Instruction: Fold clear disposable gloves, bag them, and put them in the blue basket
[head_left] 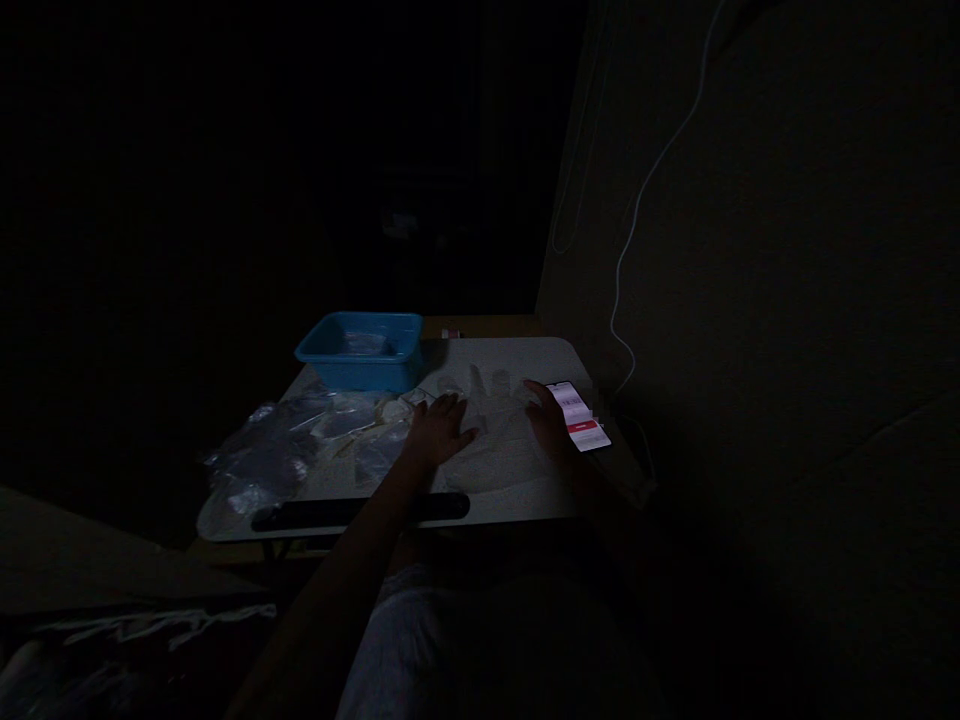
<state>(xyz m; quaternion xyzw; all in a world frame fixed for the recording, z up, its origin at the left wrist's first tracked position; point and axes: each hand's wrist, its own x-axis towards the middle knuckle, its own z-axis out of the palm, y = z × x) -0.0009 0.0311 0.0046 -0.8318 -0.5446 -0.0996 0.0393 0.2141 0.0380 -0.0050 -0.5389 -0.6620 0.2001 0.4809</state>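
Nearest the camera, a dark flat bar [360,511] lies along the front edge of the small pale rounded-corner desk [517,490]. Just beyond it, the left hand [439,430] rests palm down with fingers loosely spread on a pale, translucent glove-like sheet [487,395] lying flat mid-desk. The right hand [551,425] lies open on the same sheet's right side, fingers slightly apart, just beside a lit smartphone [579,415] near the desk's right edge; its screen shows a red band, but the writing is too small to read. Crumpled clear plastic bags [262,455] crowd the left side and spill over the left edge. At the far left corner stands a blue rectangular plastic tub [364,350]. A white cable [637,210] hangs down the wall on the right. Bare desk surface shows between the hands and the front edge.
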